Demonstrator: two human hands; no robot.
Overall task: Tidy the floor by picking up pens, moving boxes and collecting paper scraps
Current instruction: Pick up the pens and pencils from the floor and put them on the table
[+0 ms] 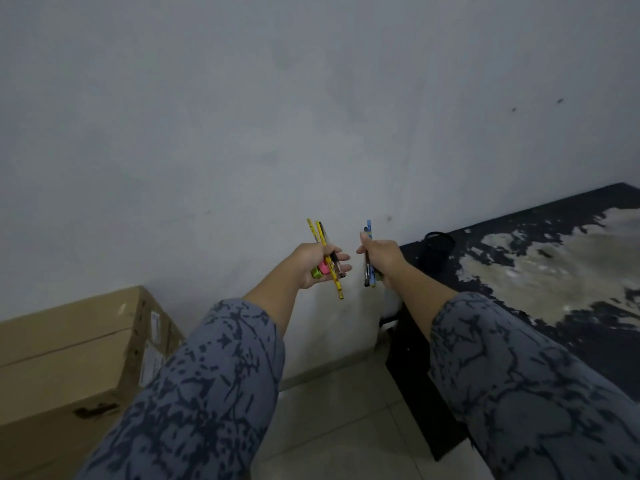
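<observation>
- Head view, centre of frame: left hand (313, 265) closed loosely round yellow pens (325, 252); right hand (379, 256) clenched on blue and dark pens (369, 258).
- Pen-gathering step, seemingly; next likely calls for dropping them into black cup (438, 249) on table (519, 244), right of frame.

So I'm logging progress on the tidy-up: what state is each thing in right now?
Left hand: shut on yellow pens.
Right hand: shut on blue pen.
Black cup: upright on the desk.
Desk: top badly worn.
Cardboard box: closed.
</observation>
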